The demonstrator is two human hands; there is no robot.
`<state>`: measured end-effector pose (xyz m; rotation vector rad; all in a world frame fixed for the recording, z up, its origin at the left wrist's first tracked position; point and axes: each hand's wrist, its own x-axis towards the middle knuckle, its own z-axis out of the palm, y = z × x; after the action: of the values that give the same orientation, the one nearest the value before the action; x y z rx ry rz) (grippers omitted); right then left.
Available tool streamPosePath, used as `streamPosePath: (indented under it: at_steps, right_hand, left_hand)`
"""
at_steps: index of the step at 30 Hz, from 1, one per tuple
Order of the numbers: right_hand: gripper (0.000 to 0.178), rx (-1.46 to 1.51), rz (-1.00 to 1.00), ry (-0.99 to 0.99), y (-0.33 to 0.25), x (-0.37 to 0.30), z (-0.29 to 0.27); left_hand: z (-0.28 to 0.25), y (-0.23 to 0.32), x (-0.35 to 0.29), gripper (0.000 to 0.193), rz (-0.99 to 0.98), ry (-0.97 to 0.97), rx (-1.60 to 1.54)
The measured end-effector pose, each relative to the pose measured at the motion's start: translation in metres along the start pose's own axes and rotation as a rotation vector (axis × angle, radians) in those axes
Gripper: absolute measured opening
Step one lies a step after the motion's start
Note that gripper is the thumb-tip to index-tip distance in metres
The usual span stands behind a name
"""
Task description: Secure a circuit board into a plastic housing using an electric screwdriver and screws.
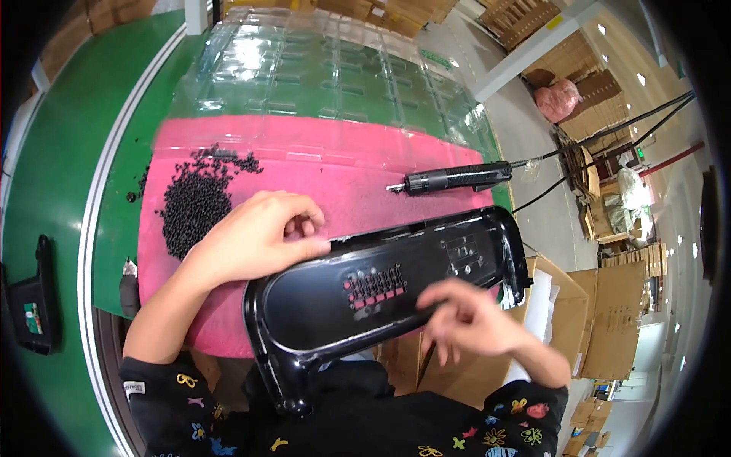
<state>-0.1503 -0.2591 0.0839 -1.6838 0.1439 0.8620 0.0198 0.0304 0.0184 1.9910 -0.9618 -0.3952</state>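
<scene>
Left hand (263,234) loosely curled at the panel's (411,266) edge, grip unclear, right hand (474,320) open-fingered over it, driver (457,179) idle beyond, screws (195,213) heaped left, any fitted hard to tell.

Sleeve tag: small white rectangular tag (135,388) at the cuff edge of the person's black, colourfully patterned left sleeve (164,415); dark marks on it, too small to read.
Wall sign: small glowing green rectangle (640,153) in the right background; any lettering too small to make out.
Carton face: tall brown cardboard carton (609,320), faint dark marks on its side; illegible.
Post strip: plain-looking yellow strip (557,23) on the slanting white metal post (518,59), along one long edge; wording cannot be told.
Legible text overall: none.
</scene>
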Motion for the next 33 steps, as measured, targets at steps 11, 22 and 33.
streamPosePath:
  at_steps: [11,22,33]
  right_hand:
    - [0.047,-1.501,-0.055,1.121,-0.107,0.229,-0.312]
    - [0.066,-1.539,0.265,0.934,-0.074,0.318,-0.429]
    - [0.063,-1.869,-0.378,1.156,-0.126,0.244,-0.35]
  left_hand:
    - [0.015,-0.001,-0.009,0.015,0.115,0.022,0.347]
    - [-0.004,-0.015,0.005,0.033,0.054,0.433,0.487]
    - [0.002,-0.009,0.007,0.02,0.125,0.228,0.419]
